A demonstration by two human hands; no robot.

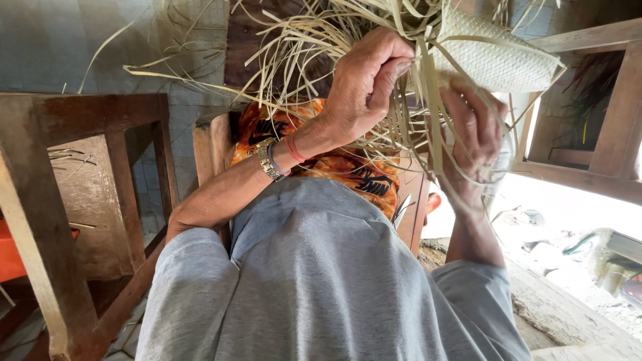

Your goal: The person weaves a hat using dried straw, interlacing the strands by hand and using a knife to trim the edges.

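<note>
A pale woven mat piece (498, 57) of plaited straw sits at the upper right, with many loose straw strips (301, 47) fanning out from it to the left and downward. My left hand (366, 83) is closed on a bunch of these strips, thumb pressed against the fingers. A metal watch and red and blue bands circle that wrist. My right hand (473, 130) sits just below the woven piece, its fingers curled among hanging strips. Both arms reach up from a grey shirt.
An orange and black patterned cloth (348, 167) lies over my lap. A wooden chair (80, 180) stands at left. A wooden frame (602, 107) is at right, with bright rubble-strewn ground (568, 234) below it.
</note>
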